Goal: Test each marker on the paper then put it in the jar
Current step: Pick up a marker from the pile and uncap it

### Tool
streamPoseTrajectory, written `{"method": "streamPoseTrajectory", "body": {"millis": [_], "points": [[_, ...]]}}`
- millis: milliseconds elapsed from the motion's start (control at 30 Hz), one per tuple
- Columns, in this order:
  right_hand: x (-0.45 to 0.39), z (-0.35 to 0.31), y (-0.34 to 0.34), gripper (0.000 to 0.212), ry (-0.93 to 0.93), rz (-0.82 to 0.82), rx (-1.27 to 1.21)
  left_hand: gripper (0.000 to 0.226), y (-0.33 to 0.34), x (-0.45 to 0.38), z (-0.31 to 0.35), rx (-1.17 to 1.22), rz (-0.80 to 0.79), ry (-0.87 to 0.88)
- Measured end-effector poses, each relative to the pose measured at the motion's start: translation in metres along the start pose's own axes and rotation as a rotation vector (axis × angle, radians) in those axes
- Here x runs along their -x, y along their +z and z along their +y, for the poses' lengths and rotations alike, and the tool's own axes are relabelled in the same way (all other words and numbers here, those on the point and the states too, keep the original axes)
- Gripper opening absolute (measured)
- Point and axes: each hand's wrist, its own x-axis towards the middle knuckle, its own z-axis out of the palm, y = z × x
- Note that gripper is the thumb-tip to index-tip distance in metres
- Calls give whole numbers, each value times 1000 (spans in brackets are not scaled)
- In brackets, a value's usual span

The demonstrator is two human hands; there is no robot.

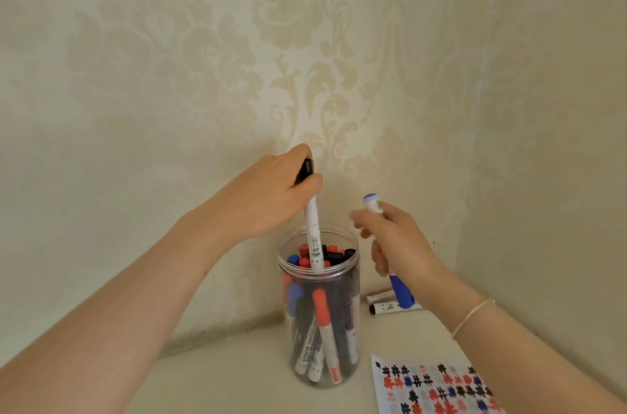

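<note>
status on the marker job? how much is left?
Done: jar already crowded with markers; paper covered in black, red and blue test marks. In hand: left hand lowers a black-capped marker into the jar; right hand holds a blue marker. Left: two markers on the table behind.

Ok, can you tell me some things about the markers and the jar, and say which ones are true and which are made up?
1. The left hand holds a black-capped marker with its lower end inside the jar. True.
2. The jar has a lid on it. False: its top is open, with marker caps showing inside.
3. The right hand holds a blue marker. True.
4. The paper has no marks on it. False: it is covered in black, red and blue marks.
5. Two markers lie on the surface behind the right hand. True.
6. The jar holds only blue markers. False: red, black and blue caps show inside.
</note>
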Motion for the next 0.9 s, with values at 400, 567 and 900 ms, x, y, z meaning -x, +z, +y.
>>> {"method": "streamPoseTrajectory", "body": {"millis": [400,567,900], "points": [[57,15,30,24,-517,84,141,12,-21,30,3,155,282,371],[64,25,28,29,-633,109,141,8,-9,46,1,165,331,521],[67,27,26,35,-627,141,117,8,15,63,8,27,215,628]]}}
